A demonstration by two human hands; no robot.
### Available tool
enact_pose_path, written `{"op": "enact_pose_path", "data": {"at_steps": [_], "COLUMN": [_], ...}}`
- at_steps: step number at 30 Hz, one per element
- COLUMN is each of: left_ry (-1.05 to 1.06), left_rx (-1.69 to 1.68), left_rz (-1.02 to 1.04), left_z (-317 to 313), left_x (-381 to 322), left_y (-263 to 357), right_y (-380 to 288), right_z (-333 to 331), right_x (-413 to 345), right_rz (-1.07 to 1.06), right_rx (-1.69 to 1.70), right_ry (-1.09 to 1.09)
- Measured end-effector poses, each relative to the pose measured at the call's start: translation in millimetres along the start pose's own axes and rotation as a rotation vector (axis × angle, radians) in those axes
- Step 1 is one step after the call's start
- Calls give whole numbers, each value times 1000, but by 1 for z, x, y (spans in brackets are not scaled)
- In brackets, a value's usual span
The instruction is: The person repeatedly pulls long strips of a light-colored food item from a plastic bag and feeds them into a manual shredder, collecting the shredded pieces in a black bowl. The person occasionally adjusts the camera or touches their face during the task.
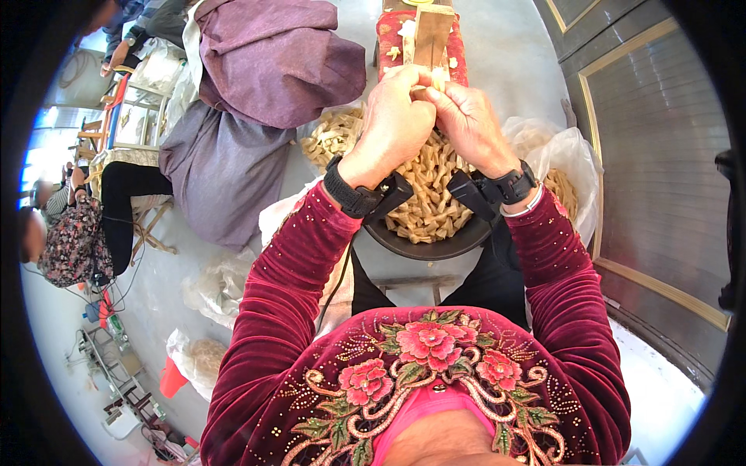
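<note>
My left hand (399, 110) and my right hand (475, 125) meet over a dark round basin (402, 249). Between my fingertips is a small pale strip (438, 78), pinched by both hands and partly hidden by them. The basin holds a heap of tan folded pieces (428, 192), of a material I cannot tell. Just beyond my hands, a wooden block (433, 35) stands upright on a bench with a red cloth (389, 24), where pale scraps lie.
Clear plastic bags of similar pieces stand at left (332, 137) and right (562, 186). Large purple cloth-covered bundles (280, 58) are at upper left. Framed panels (653, 163) line the right side. Other people sit at far left; a red container (172, 377) stands at lower left.
</note>
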State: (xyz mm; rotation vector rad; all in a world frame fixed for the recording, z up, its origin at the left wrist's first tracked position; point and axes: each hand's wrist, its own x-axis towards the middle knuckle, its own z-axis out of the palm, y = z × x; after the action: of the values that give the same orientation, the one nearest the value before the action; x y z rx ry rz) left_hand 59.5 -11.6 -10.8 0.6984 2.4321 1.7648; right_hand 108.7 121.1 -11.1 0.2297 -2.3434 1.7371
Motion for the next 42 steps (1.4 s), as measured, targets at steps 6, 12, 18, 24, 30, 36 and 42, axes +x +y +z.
{"op": "enact_pose_path", "data": {"at_steps": [6, 12, 18, 24, 30, 36, 42], "left_ry": [53, 148, -25, -1, 8, -277, -410], "left_rx": [78, 156, -204, 139, 216, 68, -991], "left_rz": [451, 522, -177, -24, 361, 166, -266], "left_z": [-7, -5, -7, -10, -11, -27, -49], "left_x": [-8, -15, -10, -8, -15, -13, -9], "left_y": [7, 12, 6, 6, 13, 17, 17], "right_y": [4, -7, -8, 12, 13, 0, -4], "right_z": [-21, -32, -28, -35, -31, -23, -54], "right_x": [0, -1, -5, -6, -9, -11, -4], "right_rz": [637, 605, 203, 337, 361, 357, 163], "right_rx": [1157, 852, 390, 1038, 1029, 759, 566], "right_ry": [-455, -473, -236, -447, -265, -145, -209]}}
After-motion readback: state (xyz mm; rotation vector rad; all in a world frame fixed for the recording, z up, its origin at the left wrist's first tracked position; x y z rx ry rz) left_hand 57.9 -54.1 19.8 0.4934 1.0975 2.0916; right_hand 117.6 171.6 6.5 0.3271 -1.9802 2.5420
